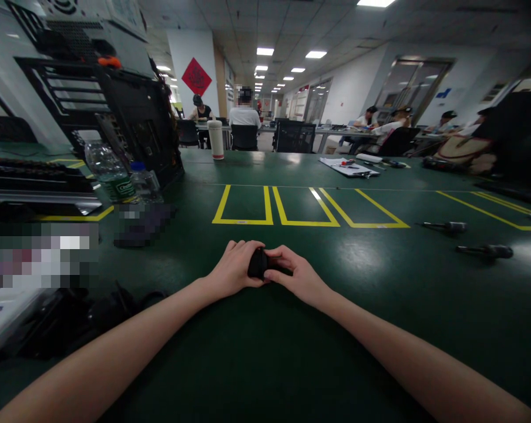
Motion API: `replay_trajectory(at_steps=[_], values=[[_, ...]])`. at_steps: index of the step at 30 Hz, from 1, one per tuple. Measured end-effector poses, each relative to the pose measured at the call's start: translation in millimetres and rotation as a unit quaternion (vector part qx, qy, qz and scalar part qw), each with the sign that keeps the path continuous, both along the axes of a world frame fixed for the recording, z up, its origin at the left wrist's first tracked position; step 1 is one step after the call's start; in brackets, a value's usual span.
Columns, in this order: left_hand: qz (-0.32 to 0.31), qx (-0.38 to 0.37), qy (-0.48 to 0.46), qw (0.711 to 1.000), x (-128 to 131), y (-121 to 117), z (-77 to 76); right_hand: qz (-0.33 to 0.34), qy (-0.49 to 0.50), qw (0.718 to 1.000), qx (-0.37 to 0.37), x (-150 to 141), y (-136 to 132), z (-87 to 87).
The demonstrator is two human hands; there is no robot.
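Observation:
Between my two hands, just above or on the green table (265, 352), is a small black rounded object (257, 264) whose kind I cannot make out. My left hand (237, 267) wraps around its left side, fingers over the far edge and thumb at the near edge. On the other side, my right hand (294, 273) pinches the object's right edge between thumb and fingers. Parts of the object are hidden behind the fingers. Yellow tape outlines (243, 222) lie on the table beyond the hands.
At left stand a black computer case (137, 123), a clear bottle (109, 170) and a blue-capped bottle (144, 182). A white cup (215, 140) and a clipboard (347, 167) are farther back. Two screwdrivers (450, 227) lie right. People sit at far tables.

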State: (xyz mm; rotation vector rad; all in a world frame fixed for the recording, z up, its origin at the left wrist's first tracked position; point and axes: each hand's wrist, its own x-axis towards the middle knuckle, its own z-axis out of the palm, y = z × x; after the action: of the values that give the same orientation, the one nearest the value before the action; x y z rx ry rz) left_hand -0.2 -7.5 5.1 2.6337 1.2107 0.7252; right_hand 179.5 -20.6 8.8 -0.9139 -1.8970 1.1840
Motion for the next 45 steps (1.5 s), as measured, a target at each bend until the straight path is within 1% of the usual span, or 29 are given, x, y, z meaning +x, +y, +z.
replay_trajectory(at_steps=[3, 5, 9, 11, 14, 17, 22, 25, 27, 30, 34, 37, 41, 45], values=[[0.004, -0.005, -0.001, 1.0, -0.5, 0.0, -0.3, 0.007, 0.028, 0.999, -0.04, -1.5, 1.0, -1.4], [0.006, -0.011, -0.001, 1.0, -0.4, 0.1, -0.2, 0.006, 0.036, 0.998, -0.049, -2.1, 2.6, -2.8], [0.004, -0.018, -0.003, 1.0, 0.2, 0.1, 0.8, -0.002, 0.017, 0.998, -0.054, -1.4, 5.0, -2.6], [0.003, -0.017, -0.002, 1.0, 0.1, -0.6, 2.1, 0.01, 0.006, 0.998, -0.058, -0.1, 5.1, -0.9], [-0.002, -0.019, 0.005, 1.0, -0.7, -2.4, 5.3, 0.037, 0.002, 0.998, -0.048, 2.0, 3.6, 2.4], [-0.011, -0.023, 0.008, 1.0, -1.3, -3.6, 7.1, 0.048, 0.002, 0.998, -0.031, 2.8, 2.0, 3.4], [0.0, 0.004, 0.012, 1.0, 0.6, -1.7, 3.3, 0.032, 0.036, 0.997, -0.053, -0.6, 5.0, -3.9], [0.0, 0.008, 0.012, 1.0, 1.1, -0.4, 0.9, 0.016, 0.028, 0.998, -0.054, -1.3, 7.9, -7.0], [-0.003, 0.007, 0.008, 1.0, 0.8, -0.2, 0.3, 0.017, 0.012, 0.998, -0.06, -0.5, 8.3, -5.8], [-0.003, 0.002, 0.003, 1.0, 0.0, -0.1, -0.2, 0.043, 0.001, 0.997, -0.062, 1.3, 5.8, -0.4], [-0.002, -0.009, -0.003, 1.0, -0.5, 0.0, -0.1, 0.061, -0.004, 0.997, -0.045, 2.0, 1.0, 5.9], [-0.001, -0.013, -0.002, 1.0, -0.3, -0.3, 0.5, 0.063, -0.006, 0.998, -0.03, 0.7, 0.0, 5.1], [0.0, -0.004, 0.001, 1.0, 0.4, -0.9, 0.8, 0.048, 0.008, 0.998, -0.032, -1.6, 1.7, 0.8], [0.0, 0.003, 0.001, 1.0, 0.5, -1.1, 0.6, 0.046, 0.01, 0.998, -0.036, -1.9, 2.5, 0.0]])
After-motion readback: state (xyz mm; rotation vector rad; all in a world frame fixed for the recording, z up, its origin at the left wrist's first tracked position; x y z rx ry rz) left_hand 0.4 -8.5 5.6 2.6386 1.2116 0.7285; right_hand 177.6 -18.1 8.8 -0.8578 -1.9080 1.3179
